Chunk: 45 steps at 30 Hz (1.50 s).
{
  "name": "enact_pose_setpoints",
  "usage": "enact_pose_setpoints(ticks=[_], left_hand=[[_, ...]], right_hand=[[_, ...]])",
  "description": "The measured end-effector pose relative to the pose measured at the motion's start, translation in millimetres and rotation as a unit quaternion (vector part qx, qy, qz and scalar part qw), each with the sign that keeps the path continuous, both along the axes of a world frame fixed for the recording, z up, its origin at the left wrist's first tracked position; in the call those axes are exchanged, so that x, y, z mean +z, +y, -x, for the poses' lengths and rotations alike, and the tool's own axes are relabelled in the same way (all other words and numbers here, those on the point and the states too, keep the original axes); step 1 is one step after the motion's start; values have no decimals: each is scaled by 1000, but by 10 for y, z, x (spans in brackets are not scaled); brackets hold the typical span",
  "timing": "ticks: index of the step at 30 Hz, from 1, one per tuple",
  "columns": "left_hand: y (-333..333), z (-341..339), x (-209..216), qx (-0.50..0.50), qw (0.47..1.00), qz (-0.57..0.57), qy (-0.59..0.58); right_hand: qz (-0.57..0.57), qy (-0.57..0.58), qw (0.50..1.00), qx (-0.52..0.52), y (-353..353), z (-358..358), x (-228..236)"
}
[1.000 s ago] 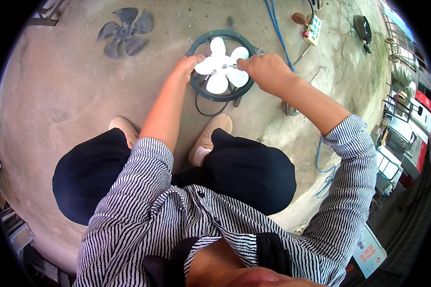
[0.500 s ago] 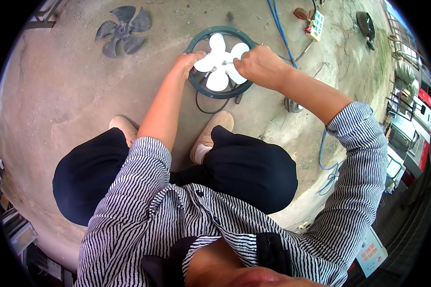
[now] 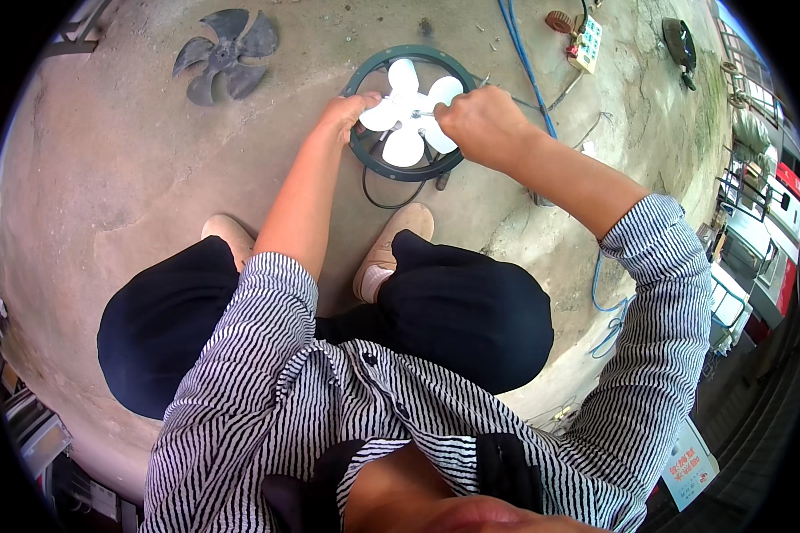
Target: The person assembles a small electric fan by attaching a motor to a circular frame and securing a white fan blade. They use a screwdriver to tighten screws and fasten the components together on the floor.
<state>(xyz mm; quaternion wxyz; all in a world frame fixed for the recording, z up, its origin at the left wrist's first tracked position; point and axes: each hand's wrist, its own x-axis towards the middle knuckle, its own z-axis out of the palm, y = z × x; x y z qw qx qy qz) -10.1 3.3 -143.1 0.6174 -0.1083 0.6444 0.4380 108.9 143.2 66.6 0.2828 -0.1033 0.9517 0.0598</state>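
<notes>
A white five-bladed fan wheel (image 3: pixel 404 147) sits inside a round dark green ring frame (image 3: pixel 398 171) on the concrete floor in front of my feet. My left hand (image 3: pixel 345 114) reaches over the ring's left side, its fingers closed at the edge of the left blade. My right hand (image 3: pixel 478 124) is a fist over the ring's right side, wrapped round a tool whose handle is hidden. The tool's thin metal shaft (image 3: pixel 425 114) points left to the wheel's hub. A dark cable (image 3: pixel 384 205) loops out below the frame.
A loose dark grey fan wheel (image 3: pixel 223 58) lies at the far left. Beyond my right hand are a blue cable (image 3: pixel 526 62), a power strip (image 3: pixel 587 46) and a brown coil-like piece (image 3: pixel 558 22). A dark oval part (image 3: pixel 679 46) lies farther right. My shoes (image 3: pixel 400 233) stand close to the frame.
My right forearm has shifted slightly left and its elbow inward, with the fist still at the hub's right. My left hand stays at the blade.
</notes>
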Motion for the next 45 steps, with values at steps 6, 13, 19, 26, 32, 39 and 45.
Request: enact_pose_setpoints(ticks=[6,13,19,26,32,39,45], left_hand=[[5,6,64,-7,1000,13,0],[14,0,47,-3,1000,4,-3],[-1,6,105,-15,999,30,5],[7,-7,136,-11,1000,-12,13],[32,-38,7,11,1000,-15,10],[-22,14,-112,59,997,-27,28],[9,61,1,110,988,-74,81]], right_hand=[[6,3,999,-40,-50,-3,24],[-6,3,995,-98,-131,8,91],[-5,6,992,-129,-177,1,62],[-10,-3,987,-162,-210,5,53],[-18,35,986,-160,-109,-49,-2],[33,211,888,-406,-46,-491,573],[-21,152,708,-690,162,-1660,-502]])
